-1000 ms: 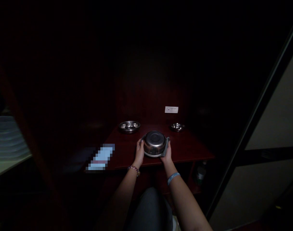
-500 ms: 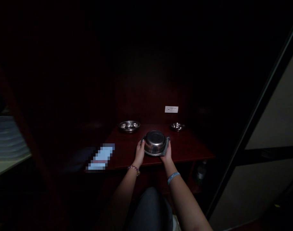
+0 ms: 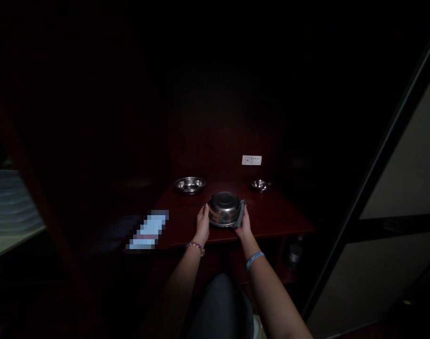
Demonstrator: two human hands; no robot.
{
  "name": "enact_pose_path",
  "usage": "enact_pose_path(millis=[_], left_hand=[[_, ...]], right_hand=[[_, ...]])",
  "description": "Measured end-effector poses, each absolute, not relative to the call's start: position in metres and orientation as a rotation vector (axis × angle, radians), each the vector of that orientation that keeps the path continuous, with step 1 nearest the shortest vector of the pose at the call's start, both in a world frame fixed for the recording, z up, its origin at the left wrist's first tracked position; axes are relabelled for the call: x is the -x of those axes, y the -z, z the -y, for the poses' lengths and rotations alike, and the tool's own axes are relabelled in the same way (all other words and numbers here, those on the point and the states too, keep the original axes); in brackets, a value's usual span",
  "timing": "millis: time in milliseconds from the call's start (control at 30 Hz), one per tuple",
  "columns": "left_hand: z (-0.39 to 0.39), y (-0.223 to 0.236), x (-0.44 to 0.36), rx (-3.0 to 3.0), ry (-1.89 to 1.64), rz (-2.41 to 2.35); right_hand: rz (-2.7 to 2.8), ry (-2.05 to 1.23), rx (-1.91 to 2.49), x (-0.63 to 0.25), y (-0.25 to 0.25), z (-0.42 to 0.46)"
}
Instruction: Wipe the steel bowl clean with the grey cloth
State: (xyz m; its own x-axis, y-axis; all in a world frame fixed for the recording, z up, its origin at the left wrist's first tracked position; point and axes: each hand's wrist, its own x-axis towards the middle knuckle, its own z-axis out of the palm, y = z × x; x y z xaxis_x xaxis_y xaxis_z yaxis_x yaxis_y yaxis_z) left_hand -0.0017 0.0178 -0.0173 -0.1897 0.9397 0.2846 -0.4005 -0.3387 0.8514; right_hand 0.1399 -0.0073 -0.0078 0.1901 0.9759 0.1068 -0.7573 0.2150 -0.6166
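A shiny metal bowl (image 3: 223, 208) is turned bottom up over the front part of a dark red desk (image 3: 271, 214). My left hand (image 3: 202, 223) grips its left rim, thumb up along the side. On the opposite side my right hand (image 3: 245, 223) is closed on a grey cloth (image 3: 239, 215), which it presses against the bowl's right side. Whether the rim touches the desk I cannot tell. Behind the bowl, a wider metal bowl (image 3: 190, 186) stands upright at the back left, and a smaller metal bowl (image 3: 260, 186) at the back right.
A white wall socket (image 3: 252, 160) sits above the desk's back edge. A blurred-out bright rectangle (image 3: 148, 230) lies at the desk's left. Below, at the right, a bottle (image 3: 294, 254) stands in a compartment. Stacked pale plates (image 3: 15, 202) are at far left.
The upside-down bowl has shifted slightly left and tilted a little, with both hands still on it. The cloth has moved with it, and the other bowls have stayed put.
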Motion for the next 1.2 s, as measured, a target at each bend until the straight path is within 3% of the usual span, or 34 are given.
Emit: enact_pose_path(millis=[1200], left_hand=[[-0.0181,0.0209,-0.0012,-1.063,-1.719,-0.868]], right_hand=[[0.454,-1.306,0.409,-0.1442,0.0102,0.0017]])
